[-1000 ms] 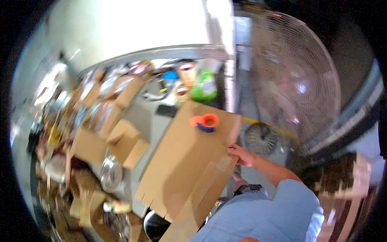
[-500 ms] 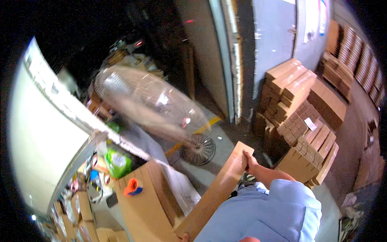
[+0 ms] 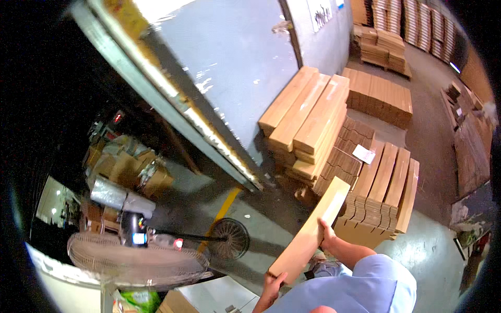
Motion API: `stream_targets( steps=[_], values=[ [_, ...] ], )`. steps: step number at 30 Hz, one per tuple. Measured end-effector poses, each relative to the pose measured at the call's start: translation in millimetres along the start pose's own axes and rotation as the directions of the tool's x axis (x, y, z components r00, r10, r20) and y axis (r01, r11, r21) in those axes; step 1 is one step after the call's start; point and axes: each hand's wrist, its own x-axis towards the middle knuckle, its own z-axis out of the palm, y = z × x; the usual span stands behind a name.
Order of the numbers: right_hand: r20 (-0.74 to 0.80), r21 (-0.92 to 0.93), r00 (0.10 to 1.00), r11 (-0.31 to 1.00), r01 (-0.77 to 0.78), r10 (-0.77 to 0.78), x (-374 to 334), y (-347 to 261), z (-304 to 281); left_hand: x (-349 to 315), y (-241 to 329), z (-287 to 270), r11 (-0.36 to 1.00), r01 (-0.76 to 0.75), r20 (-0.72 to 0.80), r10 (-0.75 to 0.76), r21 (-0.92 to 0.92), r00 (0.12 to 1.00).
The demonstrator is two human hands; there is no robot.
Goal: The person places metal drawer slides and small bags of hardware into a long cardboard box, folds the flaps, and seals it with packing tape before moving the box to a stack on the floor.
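A long, narrow cardboard box [image 3: 307,241] is held across the front of my body, slanting up to the right. My left hand [image 3: 273,287] grips its lower near end, with the fingers bent over the edge. My right hand [image 3: 327,235] holds the near long side toward the far end. Just beyond that far end stand bundles of folded cardboard [image 3: 383,177] with a white paper [image 3: 364,154] on them. Similar long cardboard boxes [image 3: 313,107] are piled behind, next to the wall.
A large fan [image 3: 138,261] with a round base [image 3: 229,240] stands at the left. A grey door [image 3: 229,68] and its frame rise at the back. More cardboard stacks [image 3: 383,49] sit at the far right. A table with a green bag [image 3: 141,300] lies at the lower left.
My view has swung to the right, away from the table with the orange tape dispenser. The box has come along in both hands, its far end now near the cardboard stacks.
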Motion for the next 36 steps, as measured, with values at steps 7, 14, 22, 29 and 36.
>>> stream_targets(
  steps=[7,14,22,29,36],
  values=[
    [-0.072,0.016,0.961,0.963,0.268,-0.266,64,-76,-9,207,-7,116,0.955,0.298,-0.054,-0.298,-0.006,0.953],
    [-0.116,-0.119,0.871,0.877,0.465,-0.477,142,-238,-53,263,-12,211,0.877,0.46,0.146,-0.478,0.14,0.866],
    [0.17,-0.134,0.863,0.857,0.498,-0.475,238,-293,-66,186,-148,7,0.384,0.833,0.529,-0.646,-0.398,0.55],
    [-0.186,-0.062,0.964,0.981,0.184,-0.192,255,-245,-20,138,-142,-30,0.764,0.631,-0.237,-0.593,0.136,0.77],
    [-0.332,-0.383,0.83,0.868,0.315,-0.447,258,-193,-56,138,-146,-10,0.797,0.475,-0.1,-0.475,0.372,0.874]
  ],
)
